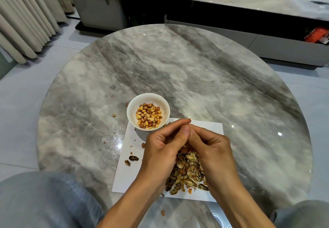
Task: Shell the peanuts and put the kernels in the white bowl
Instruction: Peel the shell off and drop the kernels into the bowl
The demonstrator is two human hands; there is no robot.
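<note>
The white bowl (131, 109) stands on the round marble table, its near edge on a white paper sheet (208, 128), and holds several shelled kernels (148, 115). Just right of and nearer than the bowl, my left hand (163, 144) and my right hand (208, 145) meet, thumbs and fingertips pinching one peanut (188, 125) that is almost hidden between them. Beneath my hands a pile of broken shells (187, 172) lies on the paper. Two dark shell pieces (131, 160) lie apart at the sheet's left edge.
Small crumbs and skins are scattered on the marble table (178, 71) left of the bowl and near the front edge. My knees in grey trousers flank the table's near side. A low cabinet stands beyond the table, curtains at far left.
</note>
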